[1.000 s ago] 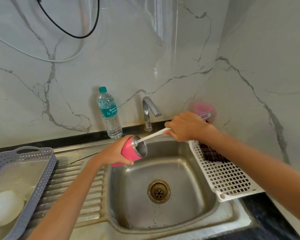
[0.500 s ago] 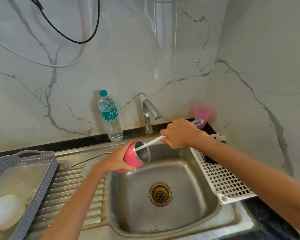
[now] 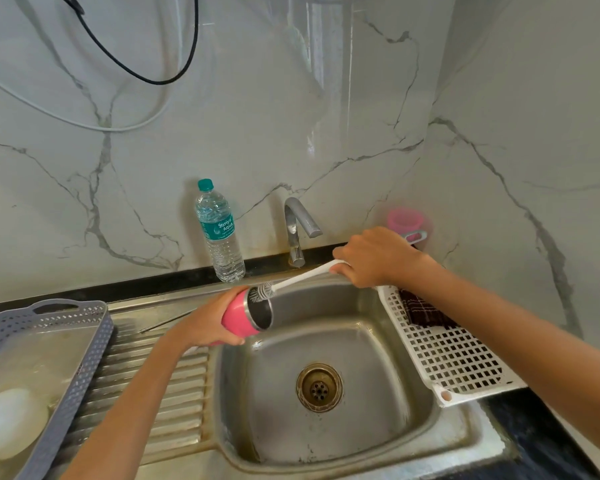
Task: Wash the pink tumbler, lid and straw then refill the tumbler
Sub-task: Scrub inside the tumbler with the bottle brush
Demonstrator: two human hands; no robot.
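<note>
My left hand (image 3: 205,322) grips the pink tumbler (image 3: 241,317), tipped on its side over the left edge of the steel sink (image 3: 388,344), its steel mouth facing right. My right hand (image 3: 371,256) holds the white handle of a bottle brush (image 3: 302,277). The bristle head sits at the tumbler's rim, mostly outside the mouth. A thin metal straw (image 3: 165,322) lies on the drainboard behind my left wrist. I cannot make out the lid.
A water bottle (image 3: 219,233) stands left of the tap (image 3: 297,230). A pink cup (image 3: 404,220) is in the back right corner. A white perforated tray (image 3: 454,355) with a dark cloth (image 3: 423,311) leans at the sink's right. A grey basket (image 3: 66,341) sits on the drainboard.
The brush has been drawn out of the tumbler, so its bristles now show at the rim. My right hand moved slightly right and back. The tumbler stays in my left hand.
</note>
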